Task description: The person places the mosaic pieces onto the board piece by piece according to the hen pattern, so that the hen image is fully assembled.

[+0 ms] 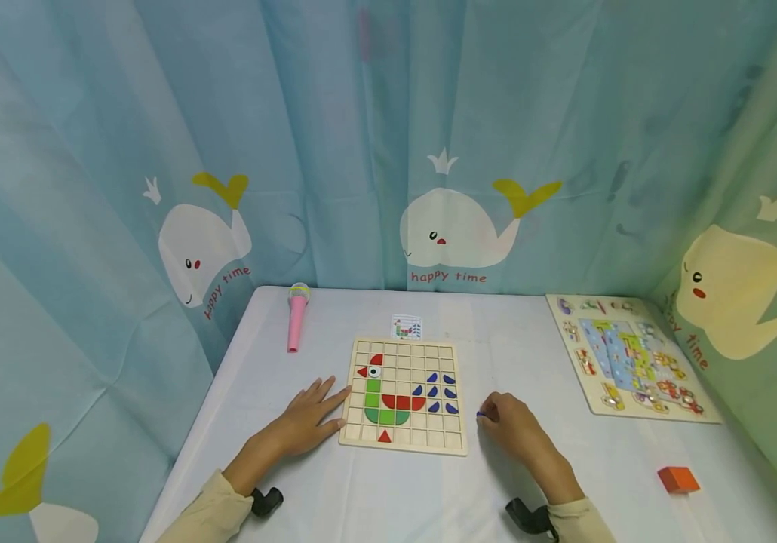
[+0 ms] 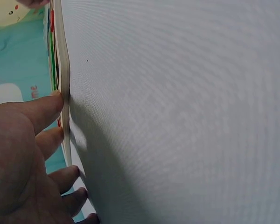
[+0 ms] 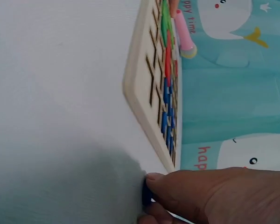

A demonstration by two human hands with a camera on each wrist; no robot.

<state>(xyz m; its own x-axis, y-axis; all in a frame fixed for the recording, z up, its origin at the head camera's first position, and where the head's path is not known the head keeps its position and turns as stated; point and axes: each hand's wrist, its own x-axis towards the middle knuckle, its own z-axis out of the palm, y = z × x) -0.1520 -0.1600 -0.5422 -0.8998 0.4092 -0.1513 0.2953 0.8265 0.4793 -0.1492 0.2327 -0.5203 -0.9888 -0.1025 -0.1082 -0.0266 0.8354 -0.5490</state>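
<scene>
A wooden grid board (image 1: 407, 445) lies in the middle of the white table, with red, green and blue pieces set in it as a bird. My left hand (image 1: 305, 418) has its fingers spread, and thumb and fingertips touch the board's left edge; the left wrist view shows those fingertips (image 2: 57, 99) against the rim. To the right of the board, my right hand (image 1: 512, 428) pinches a small blue piece (image 3: 147, 192) between thumb and fingers, close over the tabletop. Most of that piece is hidden by the fingers. A red triangle (image 1: 385, 437) sits in the board's bottom row.
Behind the board lies a small picture card (image 1: 406, 326) with a similar bird. A pink toy microphone (image 1: 296, 320) is at the back left. At the right are a wooden picture puzzle (image 1: 599, 388) and an orange block (image 1: 678, 480). A whale-print curtain (image 1: 334, 151) borders the table.
</scene>
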